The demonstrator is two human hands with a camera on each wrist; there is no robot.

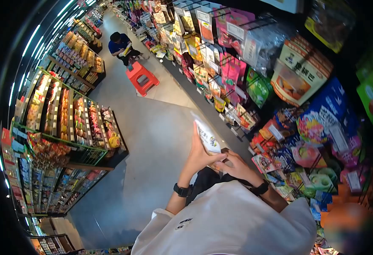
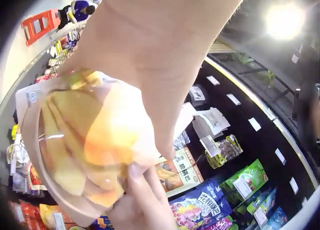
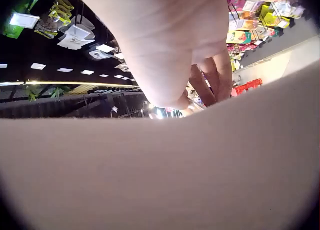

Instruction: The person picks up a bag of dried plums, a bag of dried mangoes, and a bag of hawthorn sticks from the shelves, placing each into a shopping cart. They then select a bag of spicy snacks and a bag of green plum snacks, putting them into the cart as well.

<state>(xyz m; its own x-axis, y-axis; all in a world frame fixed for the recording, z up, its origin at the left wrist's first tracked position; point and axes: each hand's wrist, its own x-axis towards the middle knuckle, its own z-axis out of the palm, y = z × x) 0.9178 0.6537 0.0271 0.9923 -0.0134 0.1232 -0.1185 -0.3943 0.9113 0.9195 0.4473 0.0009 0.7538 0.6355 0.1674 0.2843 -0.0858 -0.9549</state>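
Note:
A white pouch (image 1: 206, 135) with dark print is held upright in front of the person's chest. The left hand (image 1: 201, 156) grips it, fingers behind and thumb across its lower part. At the pouch's bottom end, the right hand (image 1: 238, 167) pinches the edge, close to the left thumb. In the left wrist view, a clear window on the pouch (image 2: 75, 140) shows yellow-orange pieces; the left hand (image 2: 145, 55) reaches over it, and the right hand's fingertips (image 2: 137, 172) touch its edge. The right wrist view shows the right hand (image 3: 170, 45) with bent fingers; the pouch is hidden there.
Hanging snack bags (image 1: 301, 70) fill the rack along the right. Stocked shelves (image 1: 63, 114) stand at the left across the grey aisle floor (image 1: 152, 127). Farther up the aisle are a red stool (image 1: 142, 79) and a person in dark blue (image 1: 120, 46), low down, holding something yellow.

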